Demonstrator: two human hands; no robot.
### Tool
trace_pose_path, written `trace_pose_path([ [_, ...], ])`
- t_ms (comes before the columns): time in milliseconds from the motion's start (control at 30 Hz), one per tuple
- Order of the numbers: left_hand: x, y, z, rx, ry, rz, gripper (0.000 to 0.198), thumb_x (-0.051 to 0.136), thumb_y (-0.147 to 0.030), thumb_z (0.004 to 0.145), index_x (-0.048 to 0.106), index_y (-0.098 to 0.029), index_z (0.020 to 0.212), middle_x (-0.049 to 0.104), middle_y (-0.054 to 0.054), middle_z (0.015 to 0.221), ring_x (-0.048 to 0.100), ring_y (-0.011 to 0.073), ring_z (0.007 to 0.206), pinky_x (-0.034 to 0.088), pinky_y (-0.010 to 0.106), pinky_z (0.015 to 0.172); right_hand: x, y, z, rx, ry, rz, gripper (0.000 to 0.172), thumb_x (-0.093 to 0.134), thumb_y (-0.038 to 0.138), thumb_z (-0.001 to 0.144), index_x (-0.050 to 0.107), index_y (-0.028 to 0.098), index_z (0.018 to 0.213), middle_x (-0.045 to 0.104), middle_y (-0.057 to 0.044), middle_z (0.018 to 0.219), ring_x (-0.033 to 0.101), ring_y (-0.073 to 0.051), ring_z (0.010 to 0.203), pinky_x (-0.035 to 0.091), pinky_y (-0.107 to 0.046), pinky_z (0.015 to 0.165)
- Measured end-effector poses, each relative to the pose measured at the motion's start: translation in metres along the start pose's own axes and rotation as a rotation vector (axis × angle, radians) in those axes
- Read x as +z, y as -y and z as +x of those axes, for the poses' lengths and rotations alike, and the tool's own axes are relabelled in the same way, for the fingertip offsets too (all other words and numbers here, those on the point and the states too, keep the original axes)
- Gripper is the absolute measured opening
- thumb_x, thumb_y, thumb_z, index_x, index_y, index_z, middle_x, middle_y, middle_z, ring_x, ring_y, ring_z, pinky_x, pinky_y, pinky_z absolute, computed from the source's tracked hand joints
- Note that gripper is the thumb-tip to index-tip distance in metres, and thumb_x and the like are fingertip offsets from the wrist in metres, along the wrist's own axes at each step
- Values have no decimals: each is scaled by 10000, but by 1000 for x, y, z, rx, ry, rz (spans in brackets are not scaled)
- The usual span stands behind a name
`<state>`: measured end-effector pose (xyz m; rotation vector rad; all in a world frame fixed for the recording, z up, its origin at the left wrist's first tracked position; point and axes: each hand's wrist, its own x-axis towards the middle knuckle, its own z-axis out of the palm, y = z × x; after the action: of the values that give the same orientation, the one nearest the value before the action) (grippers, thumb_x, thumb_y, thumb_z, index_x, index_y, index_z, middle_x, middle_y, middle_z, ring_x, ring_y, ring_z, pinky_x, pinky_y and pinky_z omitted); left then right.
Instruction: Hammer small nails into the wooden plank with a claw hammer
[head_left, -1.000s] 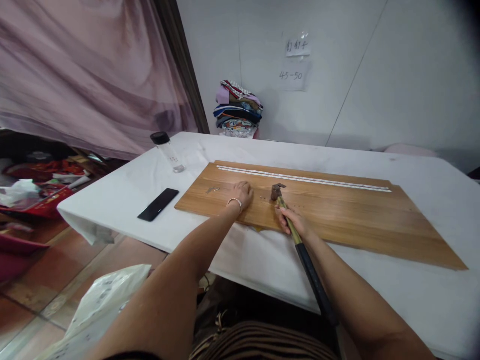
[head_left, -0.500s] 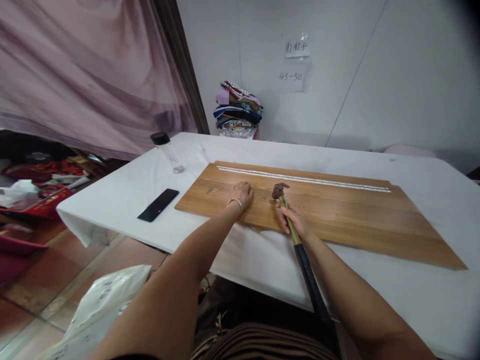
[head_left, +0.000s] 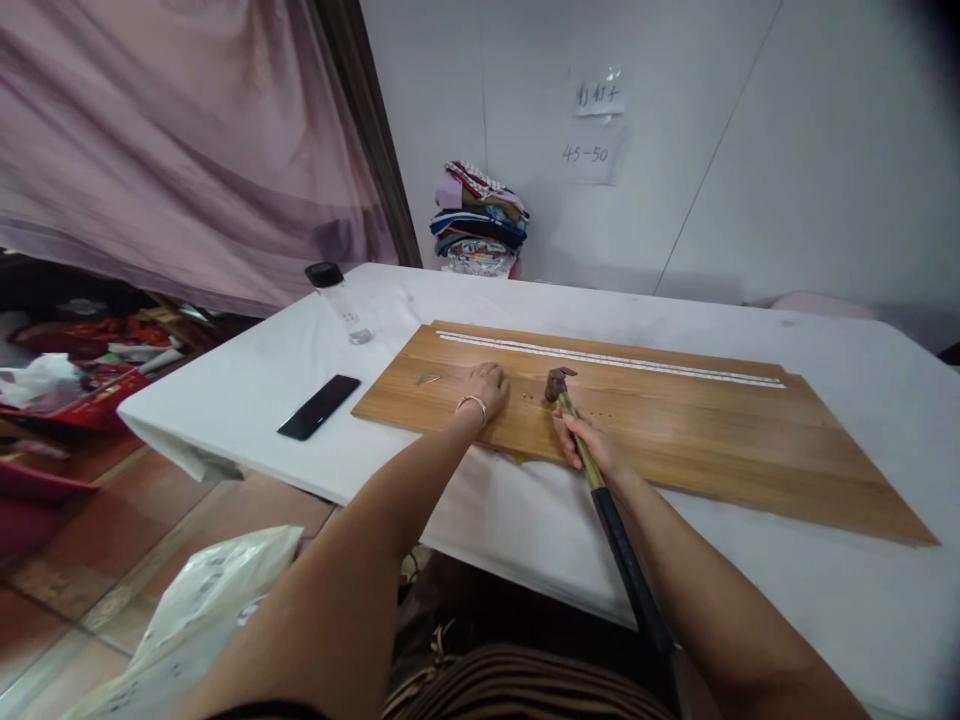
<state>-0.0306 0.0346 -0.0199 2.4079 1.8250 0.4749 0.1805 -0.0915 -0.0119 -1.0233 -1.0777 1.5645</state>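
Observation:
A long wooden board point(head_left: 712, 430) lies on a white table point(head_left: 247, 385). My right hand point(head_left: 589, 445) grips a hammer point(head_left: 592, 470) high on its yellow and black handle. The rusty hammer head sits just above the board, near a short row of small nails point(head_left: 596, 413). My left hand point(head_left: 486, 385), with a bracelet on the wrist, rests curled on the board to the left of the hammer head. Whether it holds anything is hidden. A white strip point(head_left: 607, 357) runs along the board's far edge.
A black phone point(head_left: 318, 407) lies left of the board. A clear bottle with a black cap point(head_left: 337, 300) stands at the table's far left. Folded clothes point(head_left: 480, 220) are stacked by the wall. A white plastic bag point(head_left: 202, 620) and clutter sit on the floor at left.
The hammer head rose slightly off the board after one second ago and now hangs a little lower again. My left hand has stayed in place.

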Motion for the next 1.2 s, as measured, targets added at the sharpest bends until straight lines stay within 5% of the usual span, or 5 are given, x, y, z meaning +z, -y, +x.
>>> trace_pose_path([
  [1200,-4,-4,-2,0,10,4,238,505,-227,1000,729,-183,1068,712,136,1249,615,247,1230,419,360,1117,-1,-3,-1,-30,-8,1,485,725,570,773,560,214,1057,518,112,498,409,-88,311,246,-216,340],
])
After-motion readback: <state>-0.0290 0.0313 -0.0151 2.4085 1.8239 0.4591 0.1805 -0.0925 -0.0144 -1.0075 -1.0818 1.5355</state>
